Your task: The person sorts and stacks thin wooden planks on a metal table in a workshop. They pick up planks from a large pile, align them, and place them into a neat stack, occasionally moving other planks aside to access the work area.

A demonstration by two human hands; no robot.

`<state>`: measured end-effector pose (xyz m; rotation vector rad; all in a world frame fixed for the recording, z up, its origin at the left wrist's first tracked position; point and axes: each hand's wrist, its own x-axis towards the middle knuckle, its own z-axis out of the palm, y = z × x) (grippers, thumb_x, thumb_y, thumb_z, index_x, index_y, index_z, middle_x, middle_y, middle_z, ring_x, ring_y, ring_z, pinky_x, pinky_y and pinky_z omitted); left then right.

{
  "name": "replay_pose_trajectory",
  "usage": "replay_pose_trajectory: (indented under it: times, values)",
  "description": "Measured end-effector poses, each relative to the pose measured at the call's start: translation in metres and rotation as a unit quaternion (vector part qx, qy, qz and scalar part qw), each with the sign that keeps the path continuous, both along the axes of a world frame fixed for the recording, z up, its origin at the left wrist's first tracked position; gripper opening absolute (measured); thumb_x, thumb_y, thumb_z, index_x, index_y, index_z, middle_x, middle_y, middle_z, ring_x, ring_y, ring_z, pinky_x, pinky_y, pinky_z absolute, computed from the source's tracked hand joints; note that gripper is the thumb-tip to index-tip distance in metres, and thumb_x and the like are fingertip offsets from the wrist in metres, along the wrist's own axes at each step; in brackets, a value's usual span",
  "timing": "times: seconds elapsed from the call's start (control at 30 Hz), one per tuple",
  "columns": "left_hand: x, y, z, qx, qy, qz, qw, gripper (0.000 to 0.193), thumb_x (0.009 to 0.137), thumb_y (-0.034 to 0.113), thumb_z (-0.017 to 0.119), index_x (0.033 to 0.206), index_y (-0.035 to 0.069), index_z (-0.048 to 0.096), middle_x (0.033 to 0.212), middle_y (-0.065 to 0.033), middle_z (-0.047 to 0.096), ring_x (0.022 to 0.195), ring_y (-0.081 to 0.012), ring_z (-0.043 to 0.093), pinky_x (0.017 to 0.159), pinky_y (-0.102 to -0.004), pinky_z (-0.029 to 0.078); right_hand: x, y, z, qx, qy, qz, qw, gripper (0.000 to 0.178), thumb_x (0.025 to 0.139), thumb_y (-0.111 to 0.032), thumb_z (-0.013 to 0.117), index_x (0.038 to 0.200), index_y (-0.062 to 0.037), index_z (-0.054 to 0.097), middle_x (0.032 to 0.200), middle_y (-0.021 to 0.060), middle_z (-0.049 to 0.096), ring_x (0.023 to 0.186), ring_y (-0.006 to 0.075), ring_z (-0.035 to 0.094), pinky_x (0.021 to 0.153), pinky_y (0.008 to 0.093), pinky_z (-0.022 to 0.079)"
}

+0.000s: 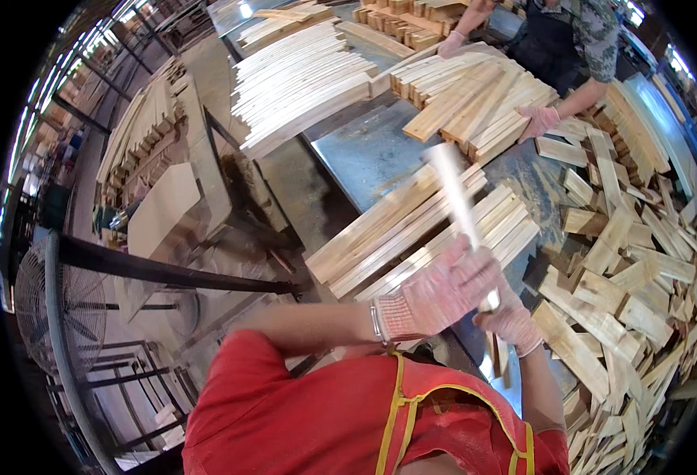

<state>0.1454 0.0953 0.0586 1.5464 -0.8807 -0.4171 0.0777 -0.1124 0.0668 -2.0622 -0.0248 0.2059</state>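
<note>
A pale wooden slat (457,191), smeared by motion, stands tilted in front of me, its upper end pointing away. My left hand (447,294), in a pinkish-white work glove, is closed around its lower part. Lower down, my right hand (514,321), gloved alike, grips the slat near its bottom end. The left fingers are somewhat blurred. Just beyond my hands, two rows of wooden slats (380,229) lie side by side on the metal table (364,158), partly hidden behind the held slat.
Offcuts (602,293) are heaped along my right. Across the table, a person's gloved hands (540,120) touch a stack of boards (475,103). More slats (297,83) are laid out at the far left. A dark metal bar (166,269) and a fan (59,305) stand left.
</note>
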Motion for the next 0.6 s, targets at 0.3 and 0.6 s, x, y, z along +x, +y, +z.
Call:
replay_pose_trajectory:
  times: [0.3, 0.6]
  values:
    - [0.07, 0.088, 0.027, 0.485, -0.188, 0.048, 0.853, 0.035, 0.085, 0.029, 0.076, 0.104, 0.001, 0.071, 0.096, -0.0244, 0.073, 0.089, -0.038, 0.075, 0.078, -0.0462, 0.057, -0.013, -0.019, -0.017, -0.141, -0.194, -0.159, 0.958, 0.078, 0.088, -0.022, 0.079, 0.156, -0.0015, 0.045, 0.139, 0.0213, 0.062, 0.119, 0.0343, 0.065, 0.103, 0.0411, 0.053]
    - [0.075, 0.041, -0.119, 0.131, 0.136, 0.232, 0.954, 0.081, 0.083, 0.048, 0.079, 0.145, 0.0, 0.057, 0.131, -0.0289, 0.066, 0.117, -0.0429, 0.067, 0.105, -0.0465, 0.051, -0.013, 0.002, -0.133, 0.316, 0.334, -0.237, 0.856, 0.091, 0.097, -0.05, 0.073, 0.165, -0.0128, 0.025, 0.131, 0.0167, 0.063, 0.098, 0.0294, 0.07, 0.064, 0.0393, 0.063]
